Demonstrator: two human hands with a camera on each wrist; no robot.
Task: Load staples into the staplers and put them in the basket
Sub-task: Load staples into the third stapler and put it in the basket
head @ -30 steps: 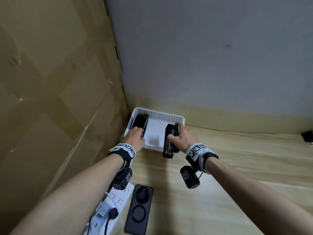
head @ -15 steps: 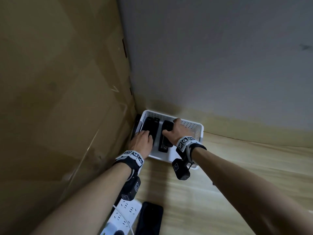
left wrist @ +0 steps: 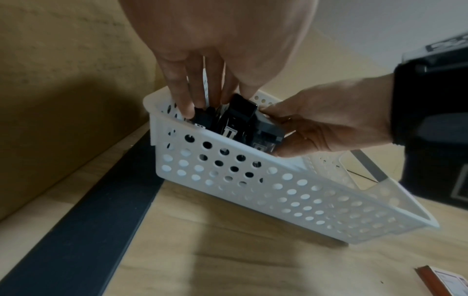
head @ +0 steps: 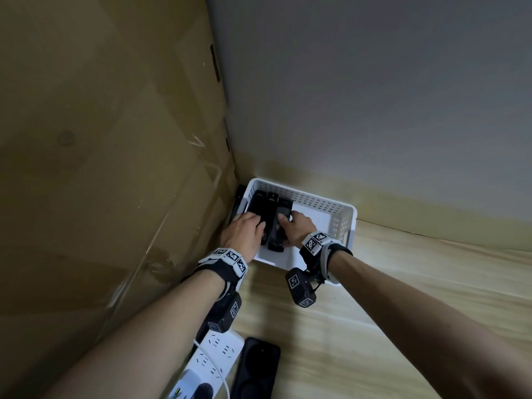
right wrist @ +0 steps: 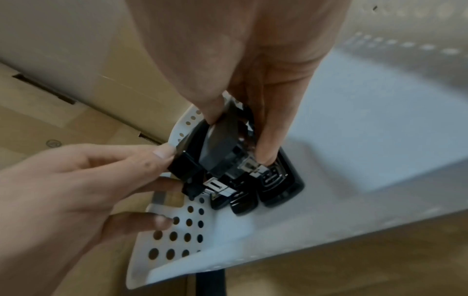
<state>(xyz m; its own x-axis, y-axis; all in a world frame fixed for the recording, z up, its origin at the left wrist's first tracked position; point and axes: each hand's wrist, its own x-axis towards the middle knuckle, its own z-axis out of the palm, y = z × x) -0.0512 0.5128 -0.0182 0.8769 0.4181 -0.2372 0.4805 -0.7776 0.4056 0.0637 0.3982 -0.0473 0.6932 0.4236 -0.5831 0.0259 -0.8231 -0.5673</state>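
Observation:
A white perforated basket (head: 322, 200) sits in the corner of a wooden table. Three black staplers lie side by side at its left end. My left hand (head: 260, 223) reaches in and pinches the leftmost stapler (head: 260, 204) by its near end. My right hand (head: 283, 221) pinches the rightmost stapler (head: 283, 210) between thumb and finger and holds it against the middle stapler (head: 272, 214). In the right wrist view my right hand (right wrist: 238, 138) holds that stapler (right wrist: 220, 148) while my left hand (right wrist: 167, 170) holds its neighbour. The left wrist view shows my left fingers (left wrist: 187, 112) inside the basket (left wrist: 278, 190).
A tall cardboard box (head: 115, 168) stands close on the left and a grey wall rises behind. A white power strip (head: 213, 358) and a black flat device (head: 256, 367) lie near me. A black bar (left wrist: 76, 220) runs beside the basket. A small red-edged box (left wrist: 445, 280) lies nearby.
My right hand carried its stapler from the basket's front rim into the basket and left against the other two. My left hand stayed on the left staplers. The head moved closer.

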